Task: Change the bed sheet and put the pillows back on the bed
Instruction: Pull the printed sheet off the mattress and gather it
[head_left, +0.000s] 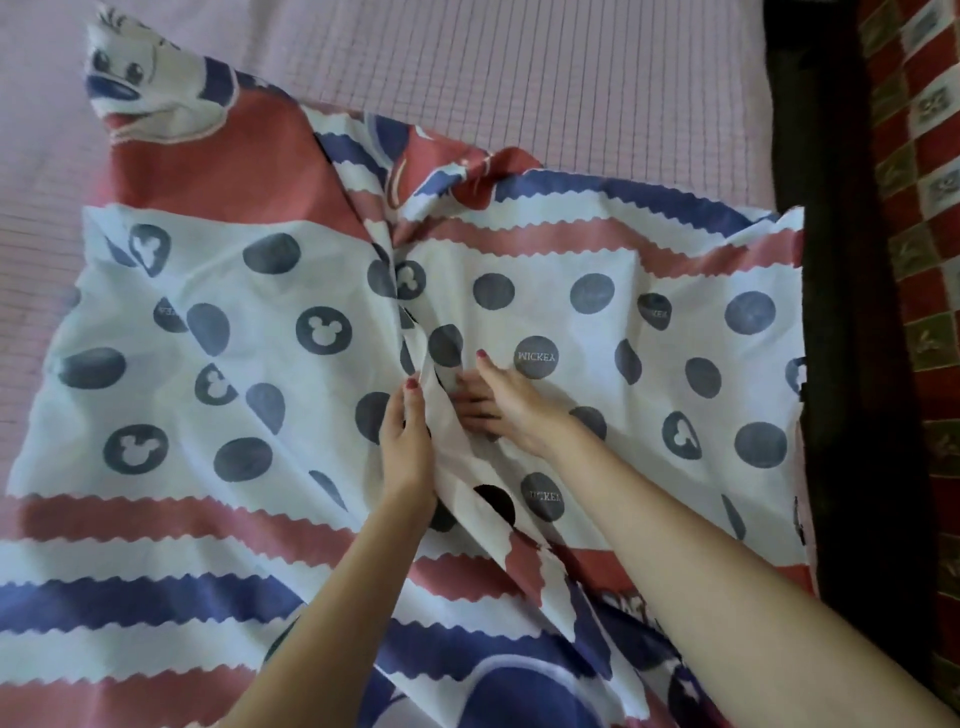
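**Sheet half spread, pillows nowhere in view**

Sheet (260, 322) of printed cotton, dotted and striped in red and blue, lies partly opened over the pink mattress (467, 62), with a long fold running up its middle. Nearest, both forearms reach in from below. The left hand (408, 436) pinches the raised ridge of that fold between thumb and curled fingers. Just beside it, the right hand (493, 400) has its fingers tucked under the same fold, thumb lying flat on the cloth; whether those fingers grip or only slide beneath, I cannot tell. Farther off, the upper left corner is still crumpled and doubled over, and bare mattress shows beyond. At the right runs the dark bed frame (831, 364), then tiled floor (924, 208). By my reckoning the new sheet is on but unfolding, smoothing, tucking and pillows all remain.
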